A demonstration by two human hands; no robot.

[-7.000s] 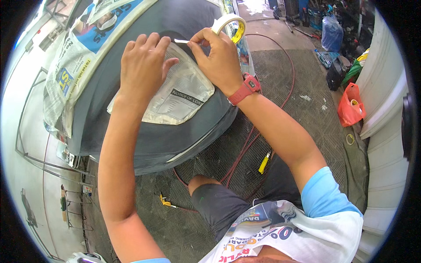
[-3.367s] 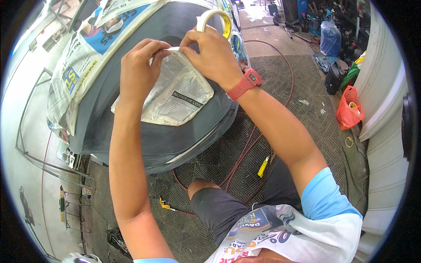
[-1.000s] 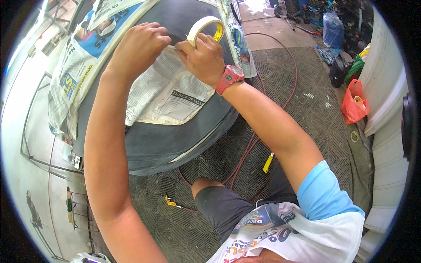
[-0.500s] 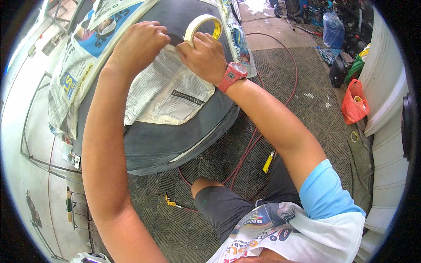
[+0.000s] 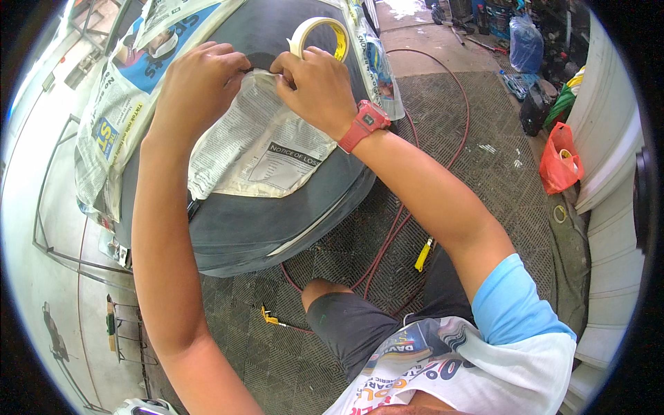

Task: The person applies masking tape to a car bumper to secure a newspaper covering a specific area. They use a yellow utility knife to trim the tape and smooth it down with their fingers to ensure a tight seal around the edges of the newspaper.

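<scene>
Both my hands are at the upper edge of a newspaper sheet [image 5: 242,149] lying over a dark grey, curved vehicle body panel [image 5: 277,232]. My left hand [image 5: 204,83] is closed at the sheet's upper left, its fingertips curled in; what they pinch, if anything, is hidden. Just right of it, my right hand [image 5: 317,86] has its fingers bent, with thumb and forefinger together by the paper's top edge. A roll of cream masking tape [image 5: 299,36] stands upright against the back of those fingers, held by the right hand. A red watch [image 5: 365,126] is on my right wrist.
More newspaper [image 5: 128,104] covers the panel's left side, and another papered strip [image 5: 377,66] runs down its right. A dark red hose [image 5: 465,117] loops over the textured floor mat [image 5: 498,187]. An orange plastic bag [image 5: 559,162] sits at right, beside a white wall.
My hands have drawn apart: the left moved left and slightly down, the right shifted a little. The tape roll stays with the right hand. The newspaper's left edge has shifted slightly left.
</scene>
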